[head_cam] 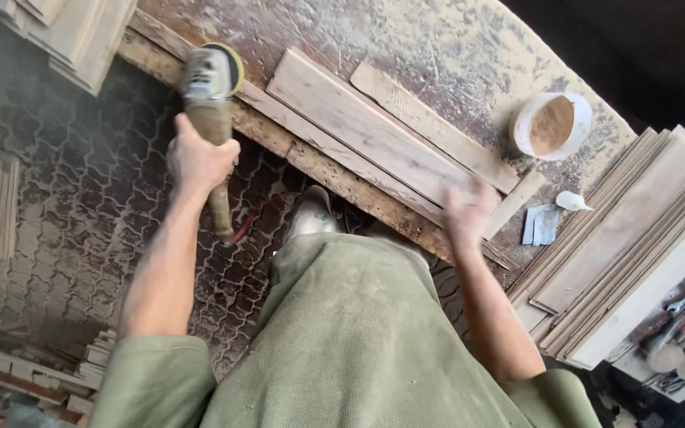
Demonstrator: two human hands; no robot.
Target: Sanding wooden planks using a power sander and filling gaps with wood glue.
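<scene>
Fingers: left hand [198, 158] grips dusty disc sander [211, 87] | right hand [469, 212] blurred, cannot tell, over pale plank [366, 131]

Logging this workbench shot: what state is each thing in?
Sander: gripped in left hand, held off the bench, disc facing up.
Right hand: open, blurred, over the planks.
Planks: lying flat on the dusty bench.
Tub: open, brown powder inside.
Board stack: lying flat, layered.
</scene>
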